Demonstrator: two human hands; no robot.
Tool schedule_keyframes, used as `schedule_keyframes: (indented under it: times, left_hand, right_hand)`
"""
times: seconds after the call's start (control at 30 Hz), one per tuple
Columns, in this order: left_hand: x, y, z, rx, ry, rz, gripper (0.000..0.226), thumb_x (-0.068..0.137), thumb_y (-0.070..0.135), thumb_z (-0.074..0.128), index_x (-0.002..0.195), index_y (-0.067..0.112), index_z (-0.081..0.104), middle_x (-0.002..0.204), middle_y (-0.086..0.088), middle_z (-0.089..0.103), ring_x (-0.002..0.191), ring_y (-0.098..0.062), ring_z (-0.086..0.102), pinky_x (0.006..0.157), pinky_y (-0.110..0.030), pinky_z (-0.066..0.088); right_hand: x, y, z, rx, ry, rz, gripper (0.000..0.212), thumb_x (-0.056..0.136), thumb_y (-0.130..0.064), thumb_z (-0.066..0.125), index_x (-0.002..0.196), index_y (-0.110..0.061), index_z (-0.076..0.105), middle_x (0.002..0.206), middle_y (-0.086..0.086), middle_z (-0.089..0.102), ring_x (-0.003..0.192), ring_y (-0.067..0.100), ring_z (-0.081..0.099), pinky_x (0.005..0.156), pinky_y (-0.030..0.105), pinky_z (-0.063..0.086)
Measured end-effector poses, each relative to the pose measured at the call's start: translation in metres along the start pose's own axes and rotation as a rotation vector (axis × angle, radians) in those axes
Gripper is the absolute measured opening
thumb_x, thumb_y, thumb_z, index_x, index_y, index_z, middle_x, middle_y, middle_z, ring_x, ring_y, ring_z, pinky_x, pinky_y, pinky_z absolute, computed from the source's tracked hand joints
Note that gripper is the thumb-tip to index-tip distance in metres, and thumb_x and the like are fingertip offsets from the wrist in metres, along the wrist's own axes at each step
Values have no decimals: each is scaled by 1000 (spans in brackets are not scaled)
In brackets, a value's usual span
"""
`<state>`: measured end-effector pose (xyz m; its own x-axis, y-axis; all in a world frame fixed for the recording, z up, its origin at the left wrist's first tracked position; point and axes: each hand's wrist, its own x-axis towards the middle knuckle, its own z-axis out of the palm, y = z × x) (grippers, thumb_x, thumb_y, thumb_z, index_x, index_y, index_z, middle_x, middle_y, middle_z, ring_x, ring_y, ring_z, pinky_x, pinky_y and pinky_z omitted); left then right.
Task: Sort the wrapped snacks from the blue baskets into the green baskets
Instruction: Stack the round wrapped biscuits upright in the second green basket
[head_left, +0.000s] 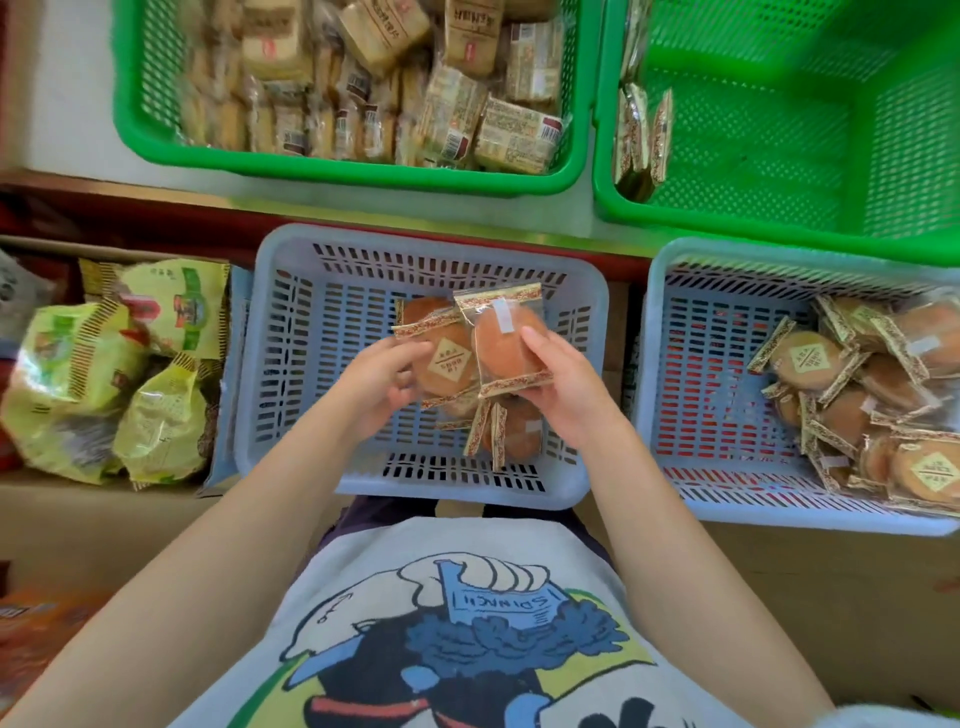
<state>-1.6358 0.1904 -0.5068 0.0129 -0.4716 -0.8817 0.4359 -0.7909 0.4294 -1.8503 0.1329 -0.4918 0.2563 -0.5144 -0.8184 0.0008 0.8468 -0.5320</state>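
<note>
From the head view, both hands are raised over the near blue basket (291, 364), which sits just in front of the person's lap. The left hand (376, 382) has its fingers curled round the edge of a wrapped round cake (444, 358) with a gold diamond label, thumb on top of the wrapper. The right hand (563, 379) pinches a second wrapped cake (506, 332), thumb pressed on its front and fingers behind; this one overlaps the first and shows a small white tab near its gold-trimmed seal. Below the two held cakes, a few more wrapped cakes (511, 431) lie on the floor of the same basket, partly hidden by the hands.

To the right, touching or just beside it, a second blue basket (670, 395) holds a heap of the same cakes (862, 389) piled against its right side. Beyond the blue baskets stand two green ones. The left green basket (130, 130) is packed with tan rectangular snack packs (457, 104). The right green basket (602, 171) holds only a few cakes standing on edge (639, 135) against its left wall.

Left of the near blue basket lie several yellow-green snack bags (104, 384). At the bottom of the view is the person's printed shirt (467, 623).
</note>
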Motion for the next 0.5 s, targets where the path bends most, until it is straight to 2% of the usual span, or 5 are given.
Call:
schedule_keyframes:
  times: [0.17, 0.27, 0.33, 0.4, 0.5]
  left_hand:
    - [-35, 52, 50, -106, -185, 141, 41, 101, 35, 50, 133, 11, 58, 123, -19, 67, 100, -28, 68, 96, -43, 52]
    - [-48, 78, 90, -37, -239, 267, 39, 98, 38, 56, 129, 15, 59, 119, -11, 70, 111, -30, 66, 99, -46, 52]
    - [-44, 94, 114, -68, -198, 324, 37, 98, 29, 60, 131, 13, 56, 119, -13, 70, 110, -32, 67, 100, -50, 51]
    - [-39, 111, 139, -204, -216, 333, 39, 100, 28, 56, 135, 11, 53, 125, -15, 67, 109, -31, 68, 91, -44, 56]
    - [-33, 130, 181, -247, -261, 395, 45, 98, 33, 58, 137, 11, 53, 125, -12, 68, 106, -22, 69, 80, -33, 58]
  right_hand:
    - [-27, -43, 22, -97, -3, -164, 31, 100, -25, 60, 129, -22, 50, 121, 4, 65, 102, 18, 69, 85, 35, 56]
    - [-39, -76, 23, -298, -22, -268, 46, 97, -34, 64, 137, -42, 43, 131, -6, 60, 117, 15, 62, 97, 41, 55]
    - [-46, -98, 16, -364, 18, -352, 56, 94, -35, 69, 140, -46, 38, 127, -13, 60, 115, 8, 61, 97, 36, 55]
    - [-46, -117, 1, -211, 86, -405, 67, 90, -30, 74, 146, -33, 37, 124, -5, 64, 113, 15, 65, 93, 34, 56]
    - [-40, -144, -15, 228, 35, -344, 49, 94, -17, 68, 138, -6, 51, 119, 15, 69, 99, 27, 70, 82, 33, 59]
